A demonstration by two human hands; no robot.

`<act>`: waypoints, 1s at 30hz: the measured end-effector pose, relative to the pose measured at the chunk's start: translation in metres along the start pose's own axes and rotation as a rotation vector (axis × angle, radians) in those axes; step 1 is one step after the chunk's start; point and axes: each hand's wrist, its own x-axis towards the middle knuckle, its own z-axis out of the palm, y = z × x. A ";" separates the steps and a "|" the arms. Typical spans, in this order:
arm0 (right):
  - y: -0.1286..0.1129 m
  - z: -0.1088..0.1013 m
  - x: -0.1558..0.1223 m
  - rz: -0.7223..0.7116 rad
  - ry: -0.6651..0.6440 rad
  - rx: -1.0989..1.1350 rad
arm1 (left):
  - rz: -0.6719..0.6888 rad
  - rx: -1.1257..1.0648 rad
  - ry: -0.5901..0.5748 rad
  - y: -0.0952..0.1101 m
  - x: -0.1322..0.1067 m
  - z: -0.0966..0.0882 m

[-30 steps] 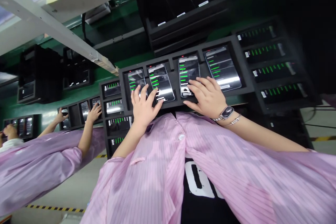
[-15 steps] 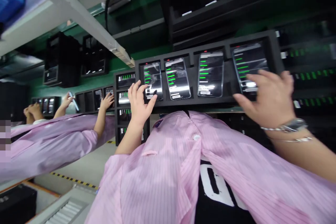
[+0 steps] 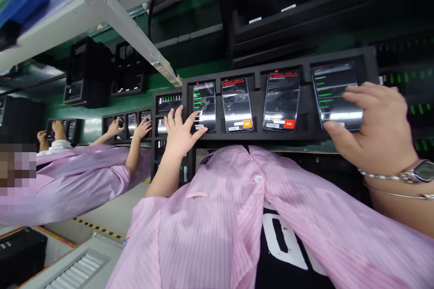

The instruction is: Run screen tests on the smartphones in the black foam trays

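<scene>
A black tray (image 3: 210, 76) lies in front of me with several smartphones in its slots. Fingers spread, my left hand (image 3: 181, 137) rests at the tray's left end, its thumb by the lower edge of the leftmost phone (image 3: 205, 104). My right hand (image 3: 381, 128) is open over the lower right part of the rightmost phone (image 3: 334, 86), covering some of its screen; contact cannot be made out. Both outer phones show green lines. Between them, one phone (image 3: 236, 104) shows red text and an orange button, the other (image 3: 282, 99) red text and a red button.
Another tray of phones (image 3: 156, 104) adjoins on the left. Stacked black trays (image 3: 271, 31) stand behind, and more trays with green-lit screens (image 3: 403, 74) lie on the right. A grey post (image 3: 135, 31) slants down to the bench. A co-worker in pink (image 3: 91, 171) handles phones at left.
The two middle phones went from green lines to red text with coloured buttons. My right hand has shifted slightly right over its phone. The co-worker's raised phone is now down at their tray.
</scene>
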 end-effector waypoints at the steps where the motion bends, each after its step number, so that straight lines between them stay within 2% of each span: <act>1: -0.003 0.001 0.005 -0.061 0.005 0.017 | 0.010 -0.014 0.034 0.004 0.003 -0.003; 4: -0.018 0.013 0.020 -0.136 -0.014 0.018 | 0.115 -0.094 0.145 0.025 0.020 -0.002; 8: -0.047 0.051 0.032 -0.037 -0.159 -0.029 | 0.340 -0.166 0.139 0.068 0.050 0.021; 10: -0.059 0.067 0.034 0.008 -0.196 -0.070 | 0.390 -0.157 0.150 0.085 0.060 0.032; 12: -0.066 0.076 0.038 0.020 -0.292 -0.046 | 0.391 -0.132 0.198 0.093 0.064 0.037; 15: -0.068 0.082 0.047 0.098 -0.309 0.025 | 0.374 -0.123 0.298 0.085 0.070 0.042; 18: -0.067 0.088 0.060 0.042 -0.296 -0.024 | 0.358 -0.055 0.369 0.072 0.084 0.049; 24: -0.066 0.094 0.075 0.011 -0.318 -0.042 | 0.462 0.032 0.213 0.074 0.095 0.048; 27: -0.059 0.078 0.066 0.050 -0.321 -0.035 | 0.418 -0.021 0.244 0.068 0.090 0.041; 30: -0.047 0.047 0.047 0.072 -0.286 -0.025 | 0.305 -0.102 0.286 0.054 0.072 0.026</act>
